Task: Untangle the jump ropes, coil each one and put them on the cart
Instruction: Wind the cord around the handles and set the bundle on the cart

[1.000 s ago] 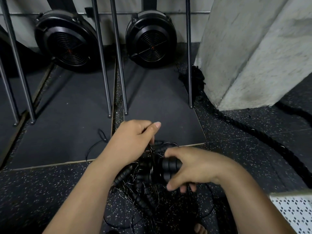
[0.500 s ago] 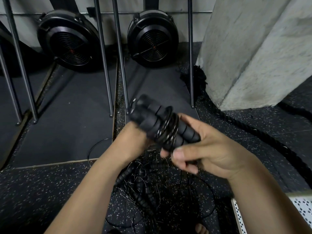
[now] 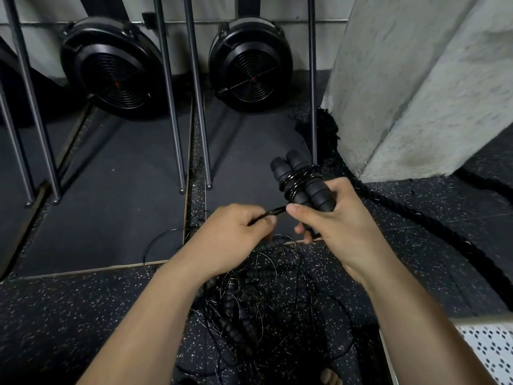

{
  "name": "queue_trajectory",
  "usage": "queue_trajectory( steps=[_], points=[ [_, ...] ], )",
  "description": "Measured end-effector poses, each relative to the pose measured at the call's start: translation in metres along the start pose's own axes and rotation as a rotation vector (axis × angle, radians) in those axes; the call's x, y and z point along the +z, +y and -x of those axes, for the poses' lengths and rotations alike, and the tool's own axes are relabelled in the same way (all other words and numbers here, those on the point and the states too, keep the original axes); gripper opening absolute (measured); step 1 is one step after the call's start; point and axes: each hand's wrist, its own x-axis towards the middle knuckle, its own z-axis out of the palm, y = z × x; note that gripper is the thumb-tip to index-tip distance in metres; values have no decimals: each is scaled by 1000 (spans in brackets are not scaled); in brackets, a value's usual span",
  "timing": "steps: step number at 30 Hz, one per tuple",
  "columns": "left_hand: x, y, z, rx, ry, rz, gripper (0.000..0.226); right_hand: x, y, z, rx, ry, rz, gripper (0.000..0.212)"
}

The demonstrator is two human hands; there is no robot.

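My right hand (image 3: 341, 220) gripped one jump rope's two handles (image 3: 301, 180), its cord wound round them. My left hand (image 3: 236, 232) pinched the loose cord end (image 3: 270, 212). The tangled ropes (image 3: 258, 301) lay heaped on the speckled floor (image 3: 83, 315) beneath both hands.

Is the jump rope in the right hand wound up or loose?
Mostly wound: the jump rope's cable loops round its paired handles in the right hand; the left hand pinches the free end.

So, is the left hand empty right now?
No, the left hand pinches the cable that leads to the wrapped handles held in the right hand.
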Motion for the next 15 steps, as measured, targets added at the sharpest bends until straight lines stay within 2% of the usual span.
queue_trajectory(
  steps=[4, 8, 12, 15],
  points=[
    [-5, 0, 3, -1, 6, 3, 40, -3, 6, -1, 23, -69, 307, 47],
    [-8, -7, 4, 30, 22, -23, 40, -2, 11, -1, 99, -213, 473, 45],
    [-9, -6, 5, 40, 34, -10, 49, 0, 10, 5, 194, -435, 527, 45],
    [-9, -2, 5, 62, 44, 21, 57, 2, 2, 15, 259, -669, 586, 50]
  ],
)
